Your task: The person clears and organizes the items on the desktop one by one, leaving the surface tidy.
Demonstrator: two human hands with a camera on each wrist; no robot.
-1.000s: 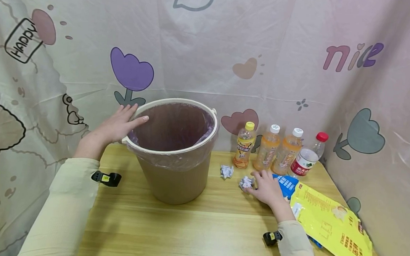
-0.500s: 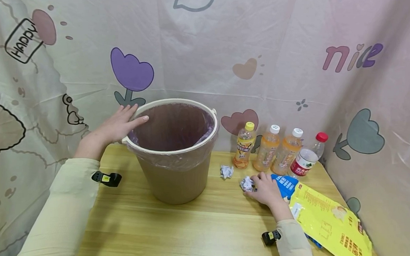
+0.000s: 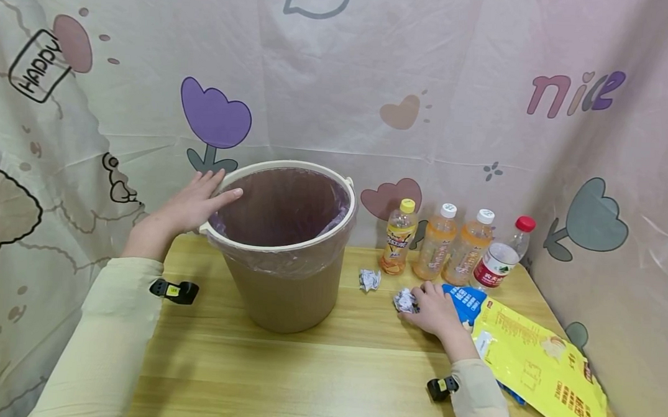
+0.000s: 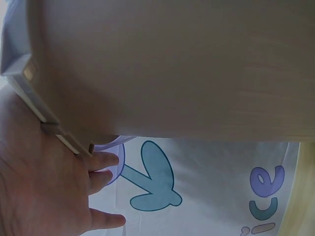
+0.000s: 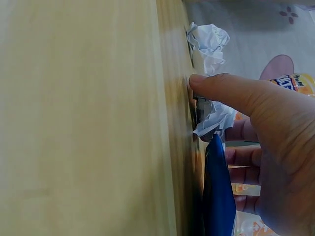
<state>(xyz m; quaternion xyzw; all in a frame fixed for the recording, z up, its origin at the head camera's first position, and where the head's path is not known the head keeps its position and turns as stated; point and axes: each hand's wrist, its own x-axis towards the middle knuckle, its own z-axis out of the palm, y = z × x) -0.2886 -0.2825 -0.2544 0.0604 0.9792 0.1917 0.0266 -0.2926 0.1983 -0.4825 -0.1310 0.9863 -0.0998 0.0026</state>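
A brown trash bin (image 3: 291,294) with a white rim and a clear plastic liner stands on the table. My left hand (image 3: 191,202) rests at the left of its rim, the thumb lying over the edge and the fingers extended along the outside. The left wrist view shows the palm (image 4: 44,182) beside the rim. On the right, my right hand (image 3: 435,309) pinches a crumpled paper ball (image 3: 404,300) on the table between thumb and fingers. Another paper ball (image 3: 369,280) lies to its left. In the right wrist view, the thumb partly covers the held paper (image 5: 219,118).
Behind the right hand stand a yellow-capped bottle (image 3: 398,239), two white-capped bottles (image 3: 435,244) and a red-capped bottle (image 3: 500,259). A yellow package (image 3: 540,360) overlaps a blue package (image 3: 465,300) at the right. A printed cloth (image 3: 316,108) hangs behind the table.
The right hand's fingers have drawn in around the paper ball, which has shifted slightly to the right. The left hand and the bin have stayed put.
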